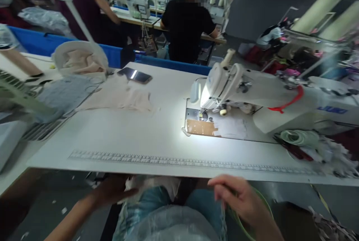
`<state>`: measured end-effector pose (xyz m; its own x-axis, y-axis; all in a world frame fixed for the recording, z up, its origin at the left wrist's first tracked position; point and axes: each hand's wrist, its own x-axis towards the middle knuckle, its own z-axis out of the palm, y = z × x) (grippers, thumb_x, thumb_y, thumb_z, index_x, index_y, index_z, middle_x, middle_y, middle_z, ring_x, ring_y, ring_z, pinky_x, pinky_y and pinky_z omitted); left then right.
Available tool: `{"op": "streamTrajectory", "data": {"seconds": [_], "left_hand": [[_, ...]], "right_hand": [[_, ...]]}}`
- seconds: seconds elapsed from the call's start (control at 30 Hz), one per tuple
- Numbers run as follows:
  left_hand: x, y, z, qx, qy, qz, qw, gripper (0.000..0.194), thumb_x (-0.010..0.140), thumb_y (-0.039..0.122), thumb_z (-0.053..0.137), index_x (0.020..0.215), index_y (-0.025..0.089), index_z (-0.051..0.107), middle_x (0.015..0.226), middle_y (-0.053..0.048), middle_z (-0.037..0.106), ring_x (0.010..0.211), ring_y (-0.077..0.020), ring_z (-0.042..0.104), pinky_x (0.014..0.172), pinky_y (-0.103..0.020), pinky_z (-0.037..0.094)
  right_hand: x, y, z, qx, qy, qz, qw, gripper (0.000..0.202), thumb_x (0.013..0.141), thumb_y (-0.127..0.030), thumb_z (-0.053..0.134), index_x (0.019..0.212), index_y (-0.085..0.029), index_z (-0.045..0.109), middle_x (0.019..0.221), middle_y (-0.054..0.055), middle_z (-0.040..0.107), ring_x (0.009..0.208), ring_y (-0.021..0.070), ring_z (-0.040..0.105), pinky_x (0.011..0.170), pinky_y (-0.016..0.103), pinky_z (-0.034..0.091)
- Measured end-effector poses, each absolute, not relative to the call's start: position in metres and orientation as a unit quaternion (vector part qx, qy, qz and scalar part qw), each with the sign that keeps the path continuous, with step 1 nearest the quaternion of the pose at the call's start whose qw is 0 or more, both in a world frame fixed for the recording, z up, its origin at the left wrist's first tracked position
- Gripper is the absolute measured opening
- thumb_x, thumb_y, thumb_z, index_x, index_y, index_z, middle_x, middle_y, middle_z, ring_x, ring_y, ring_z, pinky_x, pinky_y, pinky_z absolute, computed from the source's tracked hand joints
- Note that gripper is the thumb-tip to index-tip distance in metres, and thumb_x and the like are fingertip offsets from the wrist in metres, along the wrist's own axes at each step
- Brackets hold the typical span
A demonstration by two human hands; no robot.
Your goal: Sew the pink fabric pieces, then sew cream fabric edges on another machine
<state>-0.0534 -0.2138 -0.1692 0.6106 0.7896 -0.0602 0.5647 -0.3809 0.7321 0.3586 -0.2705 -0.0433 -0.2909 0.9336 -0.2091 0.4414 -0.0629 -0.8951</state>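
Observation:
My left hand is below the table's front edge, over my lap. It is beside a pale piece of fabric, and shadow and blur hide whether its fingers grip it. My right hand is at the front edge, right of my lap, its fingers loosely bent and apart with nothing seen between them. A clear ruler scale runs along the front of the white table. Beyond it stands a sewing machine, its lamp lighting the needle area. Flat beige fabric lies at the back left.
A phone lies behind the beige fabric. Left of it are a white tub of cloth and grey-blue fabric. Scissors, a green roll and scraps sit at right. A green-rimmed bin stands below. Two people work beyond.

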Motion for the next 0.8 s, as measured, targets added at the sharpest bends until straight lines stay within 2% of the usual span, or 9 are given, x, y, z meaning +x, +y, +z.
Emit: {"op": "streamTrajectory", "data": {"seconds": [0.03,0.1,0.17,0.2,0.37,0.47,0.57,0.73,0.8], "left_hand": [[-0.042,-0.214,-0.151,0.831,0.393,0.133,0.371,0.037,0.079,0.055,0.065,0.116,0.052,0.065,0.097,0.012,0.075,0.079,-0.023,0.066,0.053,-0.025,0.043],[-0.007,-0.214,-0.105,0.837,0.314,0.063,0.444,0.038,0.085,0.047,0.065,0.123,0.051,0.061,0.116,0.009,0.073,0.09,-0.0224,0.069,0.065,-0.028,0.053],[0.041,-0.21,-0.058,0.838,0.216,0.077,0.496,0.03,0.092,0.039,0.059,0.122,0.041,0.063,0.115,0.002,0.073,0.093,-0.0198,0.069,0.076,-0.028,0.056],[0.067,-0.206,-0.039,0.839,0.18,0.098,0.504,0.028,0.095,0.036,0.057,0.122,0.035,0.063,0.114,-0.001,0.072,0.096,-0.0191,0.068,0.082,-0.029,0.056],[0.185,-0.154,-0.017,0.882,0.225,0.216,0.352,0.023,0.097,0.022,0.052,0.119,0.019,0.056,0.11,-0.008,0.068,0.076,-0.0134,0.066,0.074,-0.028,0.057],[0.232,-0.121,-0.029,0.891,0.324,0.217,0.234,0.032,0.092,0.02,0.057,0.123,0.014,0.053,0.117,-0.014,0.064,0.081,-0.0189,0.068,0.073,-0.035,0.058],[0.263,-0.102,-0.033,0.87,0.411,0.206,0.178,0.039,0.091,0.025,0.06,0.127,0.014,0.051,0.126,-0.017,0.058,0.088,-0.0226,0.069,0.068,-0.035,0.057],[0.286,-0.094,-0.035,0.845,0.446,0.224,0.192,0.007,0.091,0.024,0.058,0.094,0.018,0.062,0.101,-0.008,0.064,0.089,-0.0218,0.066,0.07,-0.03,0.053],[0.283,-0.097,-0.038,0.839,0.423,0.274,0.202,0.009,0.091,0.022,0.055,0.083,0.02,0.056,0.088,-0.006,0.064,0.09,-0.022,0.063,0.073,-0.03,0.051]], "right_hand": [[0.372,-0.259,-0.031,-0.584,-0.639,0.401,0.299,0.032,0.096,-0.046,0.049,0.097,-0.024,0.07,0.071,0.0,0.068,0.054,0.0137,0.061,0.053,0.025,0.048],[0.4,-0.228,-0.021,-0.67,-0.634,0.184,0.338,0.027,0.093,-0.044,0.052,0.093,-0.023,0.069,0.079,0.003,0.071,0.069,0.0179,0.066,0.063,0.028,0.05],[0.422,-0.193,-0.025,-0.707,-0.629,0.028,0.321,0.025,0.092,-0.039,0.047,0.089,-0.022,0.066,0.09,0.007,0.072,0.072,0.0191,0.066,0.066,0.031,0.05],[0.43,-0.177,-0.031,-0.712,-0.626,0.007,0.316,0.023,0.089,-0.037,0.049,0.086,-0.021,0.065,0.091,0.009,0.072,0.07,0.0195,0.065,0.065,0.031,0.049],[0.437,-0.142,-0.053,-0.702,-0.642,-0.023,0.307,0.012,0.082,-0.032,0.057,0.08,-0.022,0.061,0.085,0.007,0.068,0.073,0.0205,0.065,0.057,0.027,0.043],[0.436,-0.146,-0.057,-0.681,-0.661,-0.024,0.314,0.01,0.085,-0.03,0.054,0.082,-0.022,0.06,0.089,0.005,0.067,0.074,0.0181,0.065,0.059,0.026,0.043],[0.441,-0.149,-0.059,-0.667,-0.668,-0.023,0.328,0.012,0.088,-0.032,0.053,0.087,-0.022,0.059,0.089,0.004,0.067,0.063,0.0147,0.061,0.056,0.025,0.043],[0.449,-0.148,-0.064,-0.658,-0.679,-0.019,0.325,0.011,0.089,-0.033,0.053,0.09,-0.023,0.059,0.077,0.001,0.068,0.055,0.0147,0.057,0.051,0.025,0.04],[0.449,-0.148,-0.065,-0.653,-0.686,-0.024,0.318,0.011,0.088,-0.029,0.053,0.093,-0.023,0.06,0.083,0.003,0.069,0.062,0.0168,0.062,0.054,0.026,0.043]]}}
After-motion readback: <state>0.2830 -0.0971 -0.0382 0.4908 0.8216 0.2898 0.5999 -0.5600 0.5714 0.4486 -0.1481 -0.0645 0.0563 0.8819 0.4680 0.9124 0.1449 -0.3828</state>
